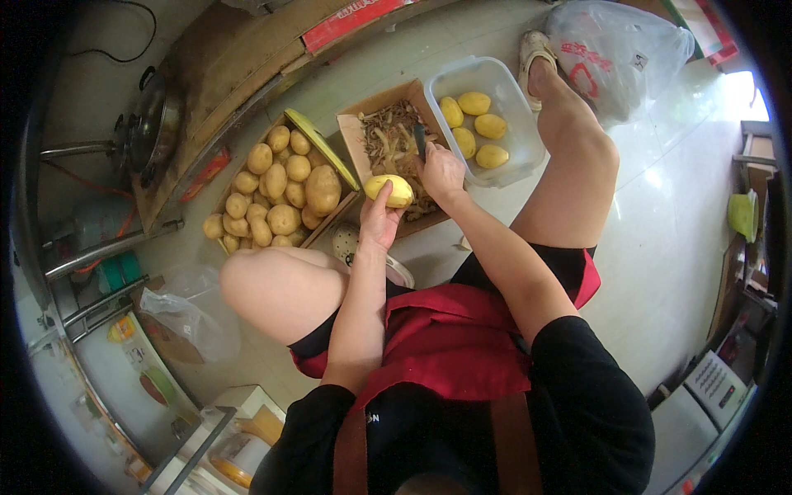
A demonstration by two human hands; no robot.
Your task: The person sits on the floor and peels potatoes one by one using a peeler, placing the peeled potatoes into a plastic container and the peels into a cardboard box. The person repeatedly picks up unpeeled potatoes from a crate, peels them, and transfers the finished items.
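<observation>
My left hand (380, 224) grips a mostly peeled yellow potato (392, 190), thumb laid across its top. Close to its right, my right hand (443, 173) holds a dark-handled tool (420, 141), likely a peeler; its working end is hidden. Both hands are over a cardboard box (350, 133) holding potato peelings (396, 133). On the right, a clear plastic tub (516, 158) contains several peeled potatoes (490, 126). To the left, an open carton (322, 145) is heaped with unpeeled potatoes (284, 219).
A full plastic bag (619, 62) with red print stands at the upper right, beside my foot in a clog (532, 55). Wooden furniture (216, 80) borders the upper left, near a lidded pot (154, 127). A metal rack (111, 250) and crumpled plastic bag (185, 312) are left.
</observation>
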